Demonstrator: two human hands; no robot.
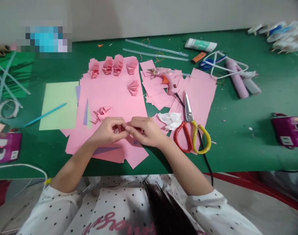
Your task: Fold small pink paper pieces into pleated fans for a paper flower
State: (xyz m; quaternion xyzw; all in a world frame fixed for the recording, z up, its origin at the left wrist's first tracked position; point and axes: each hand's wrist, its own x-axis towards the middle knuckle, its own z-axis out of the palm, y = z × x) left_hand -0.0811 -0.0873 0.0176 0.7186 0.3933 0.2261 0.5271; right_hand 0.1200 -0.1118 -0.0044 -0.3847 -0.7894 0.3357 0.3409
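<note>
My left hand (110, 130) and my right hand (146, 130) meet above a stack of pink paper sheets (110, 94). The fingers of both are pinched together, and whatever lies between them is too hidden to make out. Just beyond my left hand rests a folded pink paper piece (101, 114). Several pleated pink pieces (118, 65) stand along the far side of the stack. Crumpled white tissue (170, 120) lies to the right of my right hand, beside scissors (188, 111) with one red and one yellow handle.
A pink glue gun (172, 81) lies on pink paper pieces, its black cable running to the front edge. Clear glue sticks (155, 54) are behind. On the left are pale green paper (58, 111), a blue stick (45, 115) and a tape roll (7, 108). A purple box (289, 130) sits right.
</note>
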